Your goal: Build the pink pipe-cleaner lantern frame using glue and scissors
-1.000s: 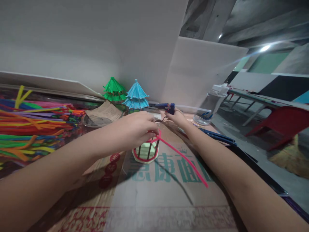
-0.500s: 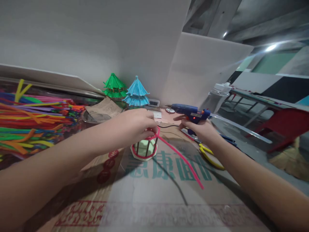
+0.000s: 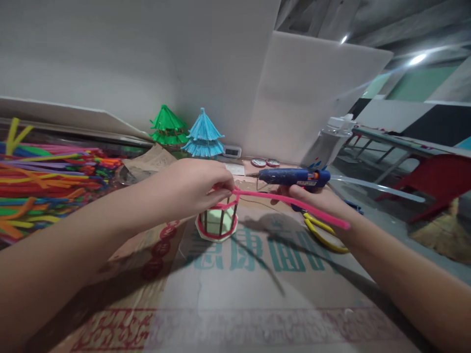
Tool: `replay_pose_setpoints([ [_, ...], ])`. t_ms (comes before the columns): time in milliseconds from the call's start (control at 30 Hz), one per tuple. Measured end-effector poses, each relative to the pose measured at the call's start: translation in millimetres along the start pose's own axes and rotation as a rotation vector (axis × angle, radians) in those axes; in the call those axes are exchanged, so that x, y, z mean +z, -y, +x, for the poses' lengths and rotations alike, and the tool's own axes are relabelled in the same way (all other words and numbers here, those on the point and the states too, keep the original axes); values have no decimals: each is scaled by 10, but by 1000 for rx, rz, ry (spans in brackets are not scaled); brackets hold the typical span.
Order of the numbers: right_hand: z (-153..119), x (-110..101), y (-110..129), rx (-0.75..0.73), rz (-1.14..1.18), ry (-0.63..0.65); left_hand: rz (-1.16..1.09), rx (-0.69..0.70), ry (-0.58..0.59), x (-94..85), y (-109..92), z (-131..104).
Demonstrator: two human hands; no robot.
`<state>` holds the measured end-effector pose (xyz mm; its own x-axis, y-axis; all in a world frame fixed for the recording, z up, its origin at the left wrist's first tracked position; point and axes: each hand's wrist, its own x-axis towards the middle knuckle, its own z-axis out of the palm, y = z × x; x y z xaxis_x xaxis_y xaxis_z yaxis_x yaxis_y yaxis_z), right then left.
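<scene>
My left hand (image 3: 211, 184) pinches a bright pink pipe cleaner (image 3: 257, 194) at the top rim of a small eight-sided frame (image 3: 217, 223). The frame has brown posts, pink bands and a pale base, and stands upright on the cardboard. From the rim, the loose length of pipe cleaner stretches right and passes in front of my right hand (image 3: 311, 196). That hand is wrapped round the handle of a blue hot glue gun (image 3: 287, 177). Its nozzle points left, close to the rim, but I cannot tell whether they touch. A clear glue stick (image 3: 379, 188) sticks out behind the gun.
Coloured pipe cleaners (image 3: 47, 181) lie piled at left. Green (image 3: 168, 125) and blue (image 3: 203, 135) tiered roof-shaped models stand at the back, near a small digital display (image 3: 231, 151). Yellow-handled scissors (image 3: 324, 235) lie below my right hand. A clear container (image 3: 327, 139) stands at back right.
The pipe cleaner's loose end has swung up from low over the cardboard to across my right forearm. The glue gun has levelled, and its nozzle has come closer to the frame.
</scene>
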<state>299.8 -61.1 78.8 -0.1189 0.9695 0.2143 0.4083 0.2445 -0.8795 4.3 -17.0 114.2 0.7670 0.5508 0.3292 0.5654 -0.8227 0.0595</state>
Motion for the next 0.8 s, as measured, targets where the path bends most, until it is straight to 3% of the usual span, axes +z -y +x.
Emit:
replay_pose_setpoints([
  [267,-71,-23,135,-75,-111,310,-4,-14,2,-33,-15,-11],
  [500,-107,28,167,-7,-158,165,-9,-18,18,-36,-9,-11],
  [800,-86,52,182,12,-171,160,4,-32,32,-55,-21,-4],
])
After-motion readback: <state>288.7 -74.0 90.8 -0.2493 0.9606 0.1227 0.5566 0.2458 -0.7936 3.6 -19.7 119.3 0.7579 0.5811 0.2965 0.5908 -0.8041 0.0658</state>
